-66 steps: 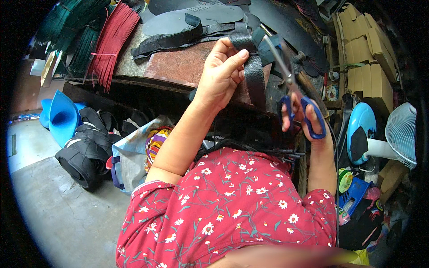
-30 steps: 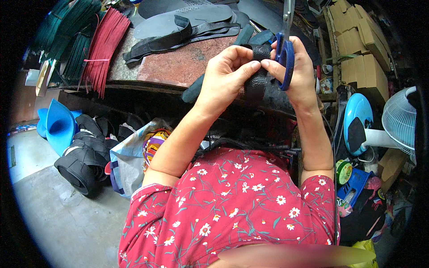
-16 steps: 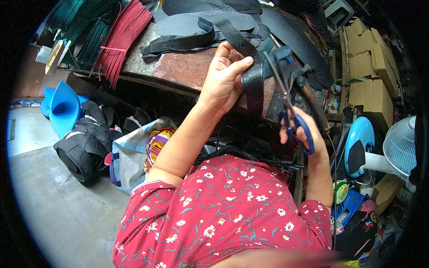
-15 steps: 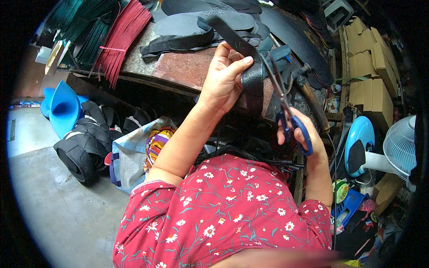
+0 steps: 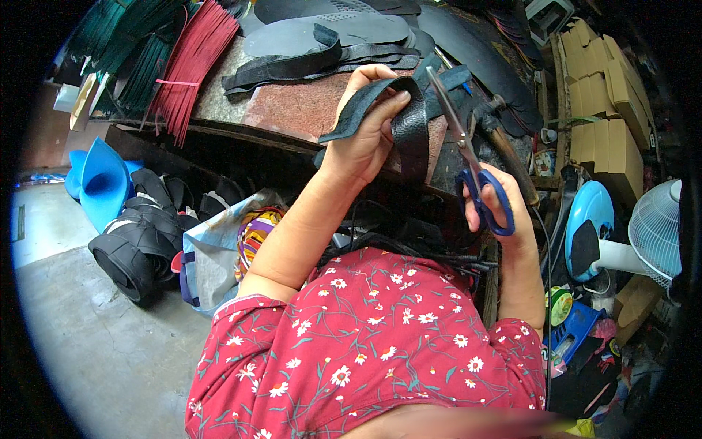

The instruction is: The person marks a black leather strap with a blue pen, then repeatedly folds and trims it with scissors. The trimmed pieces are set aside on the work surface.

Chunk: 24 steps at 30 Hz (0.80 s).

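My left hand pinches a black leather strap between thumb and fingers. One end of the strap flops back over the hand, showing its matt underside; the shiny part hangs below the fingers. Blue-handled scissors are in my right hand, with fingers through the handle loops. Their blades point up and away, just right of the strap, and look nearly closed. Behind the left hand, more black strips lie on the workbench. Small dark leather pieces lie beyond the scissors.
A hammer rests on the bench at right. Grey sole shapes lie at the back, beside bundled red strips. Stacked cardboard boxes and a fan stand at right. Left below are black rolls and a bag.
The strap's upper end, which stood up above my left hand, has folded back over it toward the left. The scissors have moved slightly right, away from the strap, and their blades have come closer together.
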### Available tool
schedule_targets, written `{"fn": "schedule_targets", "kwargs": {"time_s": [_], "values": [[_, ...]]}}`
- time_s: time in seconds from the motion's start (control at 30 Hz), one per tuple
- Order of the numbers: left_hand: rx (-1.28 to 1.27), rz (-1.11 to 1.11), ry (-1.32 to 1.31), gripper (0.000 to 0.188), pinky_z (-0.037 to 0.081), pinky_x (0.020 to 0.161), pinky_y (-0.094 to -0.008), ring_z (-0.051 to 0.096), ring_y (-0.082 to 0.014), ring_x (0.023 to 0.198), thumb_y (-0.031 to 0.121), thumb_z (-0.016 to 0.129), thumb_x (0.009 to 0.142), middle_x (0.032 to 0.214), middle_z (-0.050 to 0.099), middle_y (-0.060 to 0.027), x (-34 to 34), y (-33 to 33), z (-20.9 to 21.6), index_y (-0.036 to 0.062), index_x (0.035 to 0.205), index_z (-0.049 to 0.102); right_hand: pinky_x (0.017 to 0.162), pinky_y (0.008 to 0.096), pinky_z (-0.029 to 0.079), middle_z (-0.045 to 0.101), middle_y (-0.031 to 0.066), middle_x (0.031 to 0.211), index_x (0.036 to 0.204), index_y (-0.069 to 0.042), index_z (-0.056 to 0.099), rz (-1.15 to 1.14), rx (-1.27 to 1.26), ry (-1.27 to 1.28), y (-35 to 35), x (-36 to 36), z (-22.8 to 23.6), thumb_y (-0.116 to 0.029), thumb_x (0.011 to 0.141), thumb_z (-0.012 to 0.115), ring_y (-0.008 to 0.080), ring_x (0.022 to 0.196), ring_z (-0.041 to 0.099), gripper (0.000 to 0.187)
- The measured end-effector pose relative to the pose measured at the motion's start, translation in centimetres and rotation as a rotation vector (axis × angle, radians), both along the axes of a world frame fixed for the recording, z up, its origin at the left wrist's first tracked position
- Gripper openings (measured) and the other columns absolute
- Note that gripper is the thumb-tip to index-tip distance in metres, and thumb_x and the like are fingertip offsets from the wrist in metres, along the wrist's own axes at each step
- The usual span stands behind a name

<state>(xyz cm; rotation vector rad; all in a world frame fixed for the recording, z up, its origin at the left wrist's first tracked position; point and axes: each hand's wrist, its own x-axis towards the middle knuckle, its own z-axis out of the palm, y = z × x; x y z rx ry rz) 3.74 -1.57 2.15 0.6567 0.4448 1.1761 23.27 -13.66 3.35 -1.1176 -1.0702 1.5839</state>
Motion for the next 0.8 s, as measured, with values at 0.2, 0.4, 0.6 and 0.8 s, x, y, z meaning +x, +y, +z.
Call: {"fn": "schedule_targets", "kwargs": {"time_s": [0.2,0.4,0.6,0.8], "values": [[0.043,-0.036,0.048,0.024,0.043,0.052,-0.0174,0.048,-0.0039,0.064,-0.002,0.063,0.086,0.082,0.052,0.0021,-0.4,0.0,-0.2,0.0091,0.103,0.051,0.046,0.02,0.039,0.056,0.0031,0.061,0.091,-0.002,0.055,0.024,-0.042,-0.138,0.3,0.3,0.8,-0.045,0.087,0.066,0.0103,0.047,0.054,0.045],[0.279,-0.336,0.265,0.022,0.052,0.055,-0.0243,0.062,-0.0126,0.06,0.013,0.066,0.085,0.079,0.061,-0.0057,-0.4,1.0,1.6,0.0021,0.099,0.052,0.051,0.0189,0.039,0.06,0.0024,0.064,0.095,-0.005,0.06,-0.435,0.189,-0.363,5.5,3.6,-0.3,-0.027,0.093,0.061,0.0075,0.053,0.053,0.022],[0.369,0.289,0.434,0.029,0.047,0.058,-0.0188,0.059,-0.008,0.07,0.006,0.058,0.083,0.091,0.065,-0.006,-5.4,7.1,1.5,0.0057,0.112,0.053,0.06,0.0279,0.047,0.068,0.0055,0.076,0.098,-0.007,0.064,-0.741,0.237,-1.209,9.3,8.2,-2.3,-0.033,0.088,0.066,0.0142,0.065,0.063,0.028],[0.578,0.883,1.601,0.045,0.047,0.082,-0.0379,0.058,-0.0299,0.093,0.017,0.071,0.073,0.09,0.061,-0.0061,-11.7,10.2,-1.9,0.0177,0.116,0.056,0.073,0.0398,0.048,0.069,0.0098,0.086,0.101,-0.011,0.066,-0.771,-0.008,-1.591,10.9,9.8,-2.6,-0.046,0.083,0.066,0.0288,0.083,0.066,0.04]]}}
